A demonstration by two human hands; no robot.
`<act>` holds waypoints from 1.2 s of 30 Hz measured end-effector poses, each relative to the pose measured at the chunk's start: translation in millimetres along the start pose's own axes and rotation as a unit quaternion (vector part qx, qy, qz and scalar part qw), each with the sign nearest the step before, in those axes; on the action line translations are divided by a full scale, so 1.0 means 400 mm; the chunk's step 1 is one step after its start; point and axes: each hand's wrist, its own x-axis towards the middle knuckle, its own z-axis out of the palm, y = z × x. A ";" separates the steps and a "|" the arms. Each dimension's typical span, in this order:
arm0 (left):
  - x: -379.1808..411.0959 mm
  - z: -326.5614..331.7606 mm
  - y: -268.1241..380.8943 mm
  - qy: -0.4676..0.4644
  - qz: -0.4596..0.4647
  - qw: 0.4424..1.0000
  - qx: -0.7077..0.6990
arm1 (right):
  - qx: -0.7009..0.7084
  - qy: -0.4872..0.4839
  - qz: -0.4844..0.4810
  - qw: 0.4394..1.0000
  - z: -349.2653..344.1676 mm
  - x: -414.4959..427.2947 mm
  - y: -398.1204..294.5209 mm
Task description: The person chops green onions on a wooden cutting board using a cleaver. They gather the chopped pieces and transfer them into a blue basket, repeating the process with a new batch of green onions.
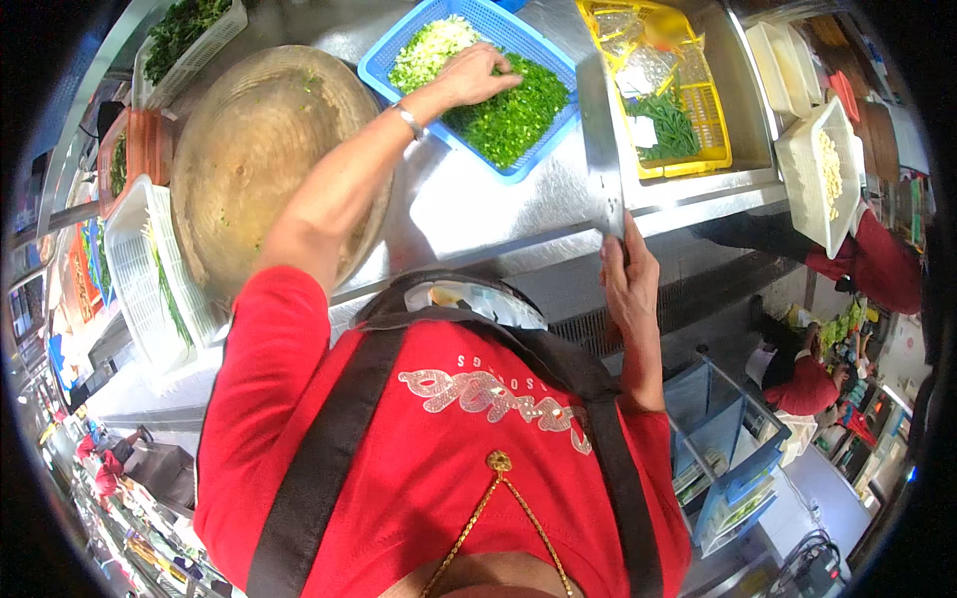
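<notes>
My left hand (478,75) is over a blue plastic basket (527,173), its fingers bent and a gap showing between them. Inside lie finely chopped green leaves (516,123), right by my fingertips, and a paler chopped heap (434,52) toward the upper left. No food shows in the hand, though its underside is hidden. My right hand (632,280) is closed around the handle end of a broad steel cleaver (600,127). The blade points away from me, held between the blue basket and a yellow crate (714,153). Small green bits dot a round wooden chopping block (262,149) on the left.
The steel counter's front edge (516,254) runs before my waist. White baskets (161,276) and a reddish one (142,149) stand left of the block. The yellow crate holds green beans (665,131) and plastic bags. At right, a person's sleeve (882,254) is beside a white basket (807,179).
</notes>
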 end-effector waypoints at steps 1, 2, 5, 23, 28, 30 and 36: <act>-0.015 -0.017 -0.007 -0.018 0.028 0.986 0.162 | -0.107 0.004 -0.068 0.992 -0.011 0.001 0.000; -0.021 -0.036 -0.006 0.059 -0.001 0.994 0.088 | -0.209 0.010 -0.141 0.968 -0.022 0.005 -0.001; -0.040 -0.078 0.039 0.234 0.033 0.971 0.040 | -0.329 0.002 -0.218 0.919 -0.043 0.022 -0.005; -0.181 0.022 0.099 0.198 0.072 0.976 0.049 | -0.378 0.038 -0.134 0.915 -0.108 0.033 0.101; -0.425 -0.125 -0.006 0.393 0.040 0.912 0.109 | -0.289 0.026 -0.200 0.936 -0.008 0.085 0.097; -0.555 -0.171 -0.058 0.329 -0.085 0.915 0.220 | -0.238 0.016 -0.248 0.939 0.062 0.101 0.074; -0.726 -0.194 -0.164 0.354 -0.095 0.889 0.273 | -0.184 -0.067 -0.334 0.922 0.330 0.165 -0.062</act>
